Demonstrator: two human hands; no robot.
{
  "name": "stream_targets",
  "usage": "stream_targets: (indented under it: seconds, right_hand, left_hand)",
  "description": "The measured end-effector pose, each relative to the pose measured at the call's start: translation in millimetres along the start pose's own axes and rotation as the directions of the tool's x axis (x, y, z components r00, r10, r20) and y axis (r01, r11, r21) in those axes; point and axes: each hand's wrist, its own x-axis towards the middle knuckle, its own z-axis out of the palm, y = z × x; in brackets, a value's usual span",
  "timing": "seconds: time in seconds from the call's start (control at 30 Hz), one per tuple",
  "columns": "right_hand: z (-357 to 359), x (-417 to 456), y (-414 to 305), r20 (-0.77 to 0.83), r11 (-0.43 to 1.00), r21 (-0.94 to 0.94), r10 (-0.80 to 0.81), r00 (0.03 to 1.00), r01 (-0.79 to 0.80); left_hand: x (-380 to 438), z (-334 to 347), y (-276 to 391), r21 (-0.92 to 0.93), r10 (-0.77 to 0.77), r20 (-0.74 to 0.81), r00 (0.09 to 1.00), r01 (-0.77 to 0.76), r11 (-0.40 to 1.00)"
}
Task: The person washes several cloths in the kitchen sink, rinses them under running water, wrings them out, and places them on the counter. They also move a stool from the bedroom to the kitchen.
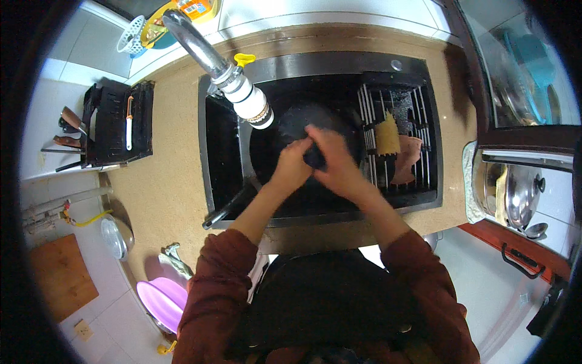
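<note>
My left hand (pixel 293 164) and my right hand (pixel 337 160) meet over a black wok (pixel 268 159) in the dark sink (pixel 220 150). Their fingertips come close together, and motion blurs the right hand. Between the palms there is a dark gap; whether anything is held there I cannot tell. The wok's long handle (pixel 229 209) reaches over the sink's front left rim. Just above and left of my hands hangs the white nozzle of a chrome faucet (pixel 250 102). No water stream can be made out.
Right of the wok, a metal drain rack (pixel 370 132) holds a yellow scrubbing pad (pixel 387 136) and a pink cloth (pixel 406 159). A black knife rack (pixel 109 123) stands left on the tan counter (pixel 170 136). Purple basins (pixel 163 300) sit front left; a lidded steel pot (pixel 520 193) stands right.
</note>
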Motion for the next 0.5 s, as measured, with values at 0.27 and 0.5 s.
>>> stream_targets:
  seconds: [0.27,0.5]
  right_hand:
    - [135,-6,124,0.178,0.661,-0.21,0.75,0.637,-0.72]
    - [102,-9,171,0.242,0.674,-0.222,0.738,0.63,-0.704]
  left_hand:
    - [-54,-12,-67,-0.1,-0.579,-0.021,0.815,0.574,0.813]
    - [-78,-10,-65,-0.217,-0.587,-0.03,0.809,0.568,0.794]
